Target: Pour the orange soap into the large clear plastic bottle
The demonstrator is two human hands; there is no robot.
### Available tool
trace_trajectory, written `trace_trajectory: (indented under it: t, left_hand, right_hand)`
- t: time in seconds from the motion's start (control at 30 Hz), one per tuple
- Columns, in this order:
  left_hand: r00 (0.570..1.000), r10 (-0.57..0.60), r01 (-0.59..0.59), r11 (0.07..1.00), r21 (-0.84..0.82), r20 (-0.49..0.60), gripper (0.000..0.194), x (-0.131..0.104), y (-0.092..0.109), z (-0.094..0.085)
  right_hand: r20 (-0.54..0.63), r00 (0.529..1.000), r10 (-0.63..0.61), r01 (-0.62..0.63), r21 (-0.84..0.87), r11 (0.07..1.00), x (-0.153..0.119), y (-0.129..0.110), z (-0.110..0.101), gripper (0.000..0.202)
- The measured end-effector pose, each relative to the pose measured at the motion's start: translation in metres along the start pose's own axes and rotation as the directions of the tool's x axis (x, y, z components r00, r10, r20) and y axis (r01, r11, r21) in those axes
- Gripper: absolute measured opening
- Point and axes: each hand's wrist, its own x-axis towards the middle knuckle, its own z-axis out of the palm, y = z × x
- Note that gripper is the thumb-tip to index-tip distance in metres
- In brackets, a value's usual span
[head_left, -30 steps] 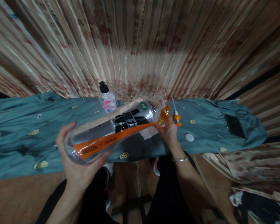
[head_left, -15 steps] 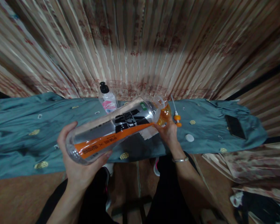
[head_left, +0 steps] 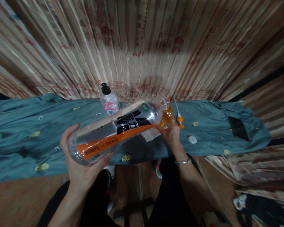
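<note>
A large clear plastic bottle (head_left: 113, 132) with a silver, black and orange label lies tilted across the middle, its neck toward the right. My left hand (head_left: 81, 167) is wrapped round the base end of it. At the other end my right hand (head_left: 171, 134) grips a small see-through orange bottle (head_left: 167, 116). The big bottle's mouth meets the top of the orange one; whether they touch I cannot tell. Just right of my right hand lies a pump head (head_left: 179, 119) with an orange collar and a thin white tube.
Behind the large bottle stands a clear bottle (head_left: 110, 102) with a black cap and pink label. A white round lid (head_left: 192, 139) and a dark phone (head_left: 238, 128) lie on the green cloth (head_left: 210, 126). Pale tissue (head_left: 150, 134) sits below the bottle neck. A pleated curtain (head_left: 137, 47) hangs behind.
The base of the large bottle and my left hand have shifted slightly to the right. My right hand and the orange bottle stay in place.
</note>
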Motion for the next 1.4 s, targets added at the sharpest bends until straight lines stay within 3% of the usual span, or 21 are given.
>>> trace_trajectory:
  t: [0.53,1.1,1.4]
  left_hand:
    - [1.000,-0.005,0.005,1.000,-0.008,0.011,0.113,-0.0005,0.0038,0.0012]
    - [1.000,-0.016,0.016,1.000,-0.010,0.006,0.110,-0.0015,0.0071,0.0017]
    - [1.000,-0.016,0.016,0.999,-0.029,0.013,0.109,-0.0018,0.0084,0.0028]
  right_hand:
    - [0.029,0.999,0.039,-0.039,0.009,0.999,0.0009,-0.0042,-0.0019,0.081]
    - [-0.004,0.999,0.036,-0.036,-0.024,0.999,-0.0006,-0.0038,0.0003,0.068]
    - [-0.028,0.999,-0.029,0.028,-0.029,0.999,-0.0007,-0.0015,0.0006,0.070]
